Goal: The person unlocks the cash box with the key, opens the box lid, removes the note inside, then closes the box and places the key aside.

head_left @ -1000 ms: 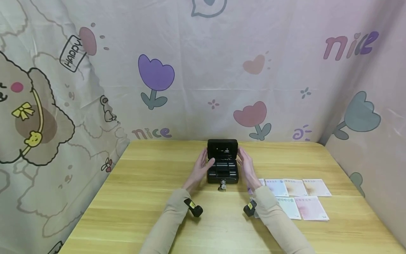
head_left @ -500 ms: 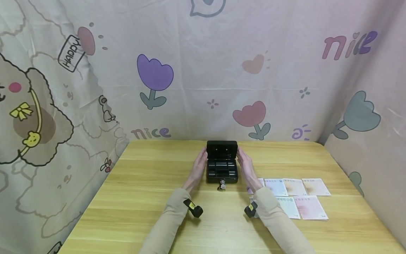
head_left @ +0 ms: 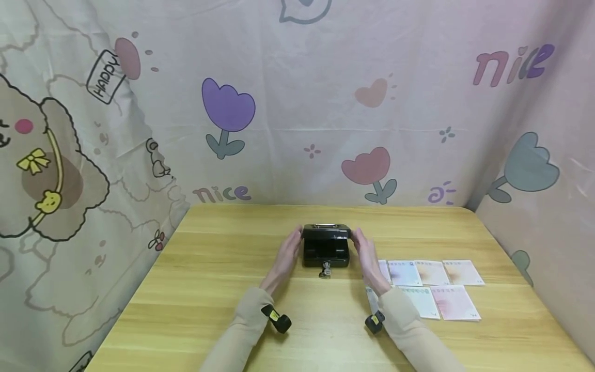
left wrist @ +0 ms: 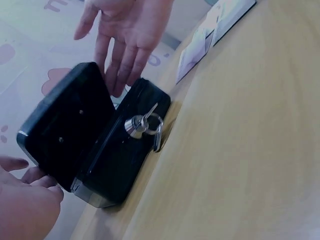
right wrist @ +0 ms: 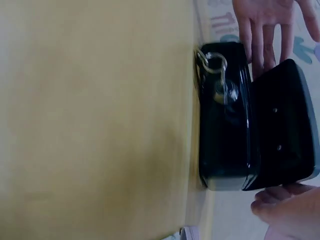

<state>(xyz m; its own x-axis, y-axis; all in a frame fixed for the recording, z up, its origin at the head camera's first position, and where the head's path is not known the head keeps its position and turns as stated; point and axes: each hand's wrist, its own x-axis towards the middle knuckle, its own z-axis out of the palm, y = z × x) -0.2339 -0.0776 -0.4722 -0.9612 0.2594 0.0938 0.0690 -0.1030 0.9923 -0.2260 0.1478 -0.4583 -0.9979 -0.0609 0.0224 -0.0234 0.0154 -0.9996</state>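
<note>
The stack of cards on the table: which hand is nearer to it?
Right. The right hand is at the black box's right side, just left of the cards; the left hand is across the box, farther away.

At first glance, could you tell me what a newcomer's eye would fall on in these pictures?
A small black cash box sits mid-table with its lid partly down and a key in the front lock. The left hand and right hand flank it, fingers straight at the lid's sides. Pastel cards lie in two rows to the right on the wooden table.
</note>
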